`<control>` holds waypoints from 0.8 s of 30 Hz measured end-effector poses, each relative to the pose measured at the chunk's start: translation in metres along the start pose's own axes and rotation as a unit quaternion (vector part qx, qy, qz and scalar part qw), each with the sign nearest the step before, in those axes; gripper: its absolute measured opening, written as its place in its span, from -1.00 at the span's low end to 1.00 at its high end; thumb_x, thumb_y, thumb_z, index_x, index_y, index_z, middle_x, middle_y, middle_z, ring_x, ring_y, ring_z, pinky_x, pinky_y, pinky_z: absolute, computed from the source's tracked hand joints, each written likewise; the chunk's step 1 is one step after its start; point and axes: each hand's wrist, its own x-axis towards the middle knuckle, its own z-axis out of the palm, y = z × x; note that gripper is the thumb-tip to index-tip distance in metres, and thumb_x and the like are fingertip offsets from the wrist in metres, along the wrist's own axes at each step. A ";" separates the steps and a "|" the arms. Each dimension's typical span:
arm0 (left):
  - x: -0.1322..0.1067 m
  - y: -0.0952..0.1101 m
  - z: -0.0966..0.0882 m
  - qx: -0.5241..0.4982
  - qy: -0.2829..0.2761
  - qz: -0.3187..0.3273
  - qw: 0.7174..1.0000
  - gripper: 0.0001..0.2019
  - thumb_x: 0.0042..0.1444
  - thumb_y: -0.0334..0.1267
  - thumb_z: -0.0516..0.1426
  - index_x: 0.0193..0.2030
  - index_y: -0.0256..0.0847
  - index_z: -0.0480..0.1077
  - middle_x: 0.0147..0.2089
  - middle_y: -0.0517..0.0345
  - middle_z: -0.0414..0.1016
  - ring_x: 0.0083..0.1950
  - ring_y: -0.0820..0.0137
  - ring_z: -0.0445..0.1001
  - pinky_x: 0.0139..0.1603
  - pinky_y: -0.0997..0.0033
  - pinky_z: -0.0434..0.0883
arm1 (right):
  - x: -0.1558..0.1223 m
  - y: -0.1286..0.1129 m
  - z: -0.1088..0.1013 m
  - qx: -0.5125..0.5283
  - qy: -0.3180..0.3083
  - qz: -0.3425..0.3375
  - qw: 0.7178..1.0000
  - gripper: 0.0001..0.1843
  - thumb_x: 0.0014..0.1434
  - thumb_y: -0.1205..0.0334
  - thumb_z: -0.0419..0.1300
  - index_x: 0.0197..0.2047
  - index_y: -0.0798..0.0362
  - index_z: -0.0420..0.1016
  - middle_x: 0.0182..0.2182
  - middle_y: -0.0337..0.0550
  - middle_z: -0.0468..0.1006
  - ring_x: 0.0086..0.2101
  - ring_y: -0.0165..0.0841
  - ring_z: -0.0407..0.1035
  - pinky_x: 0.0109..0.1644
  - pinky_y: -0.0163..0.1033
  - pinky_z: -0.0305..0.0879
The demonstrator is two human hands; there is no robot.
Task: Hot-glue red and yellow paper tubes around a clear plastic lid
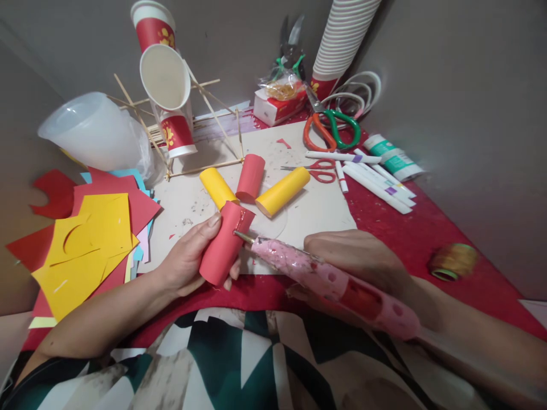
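Observation:
My left hand (188, 259) is wrapped round a red paper tube (224, 245), holding it tilted just above the near edge of a beige board (320, 210). My right hand (359, 256) grips a pink glue gun (337, 282). Its metal nozzle touches the tube's side near the upper end. Beyond, on the board, lie two yellow paper tubes (219, 188) (282, 191) with another red tube (250, 177) between them.
Red and yellow paper sheets (92, 233) are piled at left beside a clear plastic container (94, 131). Paper cups on a stick frame (168, 97) stand behind. Scissors (331, 128), glue sticks (376, 182), a cup stack (342, 40) and a tape roll (453, 261) lie at right on the red cloth.

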 end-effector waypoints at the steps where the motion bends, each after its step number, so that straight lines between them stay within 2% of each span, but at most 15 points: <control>1: 0.000 0.001 0.001 0.003 -0.004 0.002 1.000 -0.49 0.22 0.22 0.26 -0.17 -0.31 0.53 -0.52 0.06 0.58 -0.58 0.39 0.54 -0.58 0.54 0.53 | 0.000 0.000 0.000 0.004 0.011 -0.002 1.000 -0.58 0.47 0.17 0.13 -0.47 0.02 0.25 -0.56 -0.37 0.22 -0.55 -0.51 0.12 -0.46 -0.28 0.02; 5: 0.001 0.003 0.004 0.001 -0.014 0.004 1.000 -0.50 0.22 0.18 0.28 -0.22 -0.34 0.55 -0.51 0.06 0.58 -0.59 0.41 0.51 -0.60 0.53 0.54 | 0.001 0.000 -0.002 -0.004 0.053 0.010 0.999 -0.62 0.44 0.21 0.16 -0.45 -0.01 0.24 -0.58 -0.38 0.22 -0.57 -0.49 0.14 -0.48 -0.27 0.02; 9: 0.000 0.004 0.006 -0.018 0.000 -0.002 1.000 -0.53 0.16 0.13 0.35 -0.15 -0.34 0.57 -0.27 -0.01 0.68 -0.53 0.41 0.56 -0.61 0.50 0.55 | -0.001 0.005 0.004 -0.011 0.101 0.024 0.995 -0.55 0.50 0.06 0.07 -0.46 -0.03 0.21 -0.62 -0.39 0.17 -0.61 -0.49 0.04 -0.49 -0.25 0.01; 11: 0.000 0.003 0.006 -0.021 0.001 -0.001 1.000 -0.54 0.16 0.12 0.35 -0.14 -0.33 0.56 -0.21 -0.02 0.69 -0.53 0.42 0.56 -0.62 0.50 0.55 | -0.004 0.007 0.008 -0.022 0.110 0.030 0.993 -0.53 0.50 0.04 0.08 -0.47 -0.02 0.20 -0.61 -0.38 0.18 -0.60 -0.49 0.05 -0.48 -0.26 0.01; 15: 0.000 0.003 0.006 -0.019 -0.007 0.003 1.000 -0.56 0.19 0.11 0.33 -0.14 -0.31 0.54 -0.21 -0.01 0.68 -0.54 0.42 0.56 -0.62 0.49 0.55 | -0.004 0.007 0.007 -0.018 0.099 0.030 0.994 -0.57 0.48 0.06 0.12 -0.45 -0.01 0.23 -0.59 -0.37 0.23 -0.58 -0.49 0.08 -0.48 -0.26 -0.01; 21: 0.000 0.003 0.006 -0.015 0.004 -0.003 1.000 -0.53 0.15 0.12 0.35 -0.15 -0.34 0.58 -0.21 -0.03 0.69 -0.53 0.43 0.55 -0.61 0.50 0.55 | 0.004 -0.001 -0.003 0.015 0.100 0.006 0.995 -0.66 0.44 0.22 0.17 -0.40 -0.02 0.22 -0.59 -0.40 0.22 -0.59 -0.50 0.07 -0.51 -0.28 -0.05; 24: -0.001 0.003 0.005 -0.011 0.000 -0.002 1.000 -0.51 0.15 0.15 0.35 -0.18 -0.35 0.58 -0.35 0.01 0.66 -0.55 0.42 0.54 -0.61 0.52 0.54 | 0.003 -0.001 -0.002 0.020 0.085 0.004 0.996 -0.61 0.43 0.21 0.17 -0.45 -0.02 0.19 -0.59 -0.41 0.18 -0.59 -0.50 0.09 -0.50 -0.27 -0.02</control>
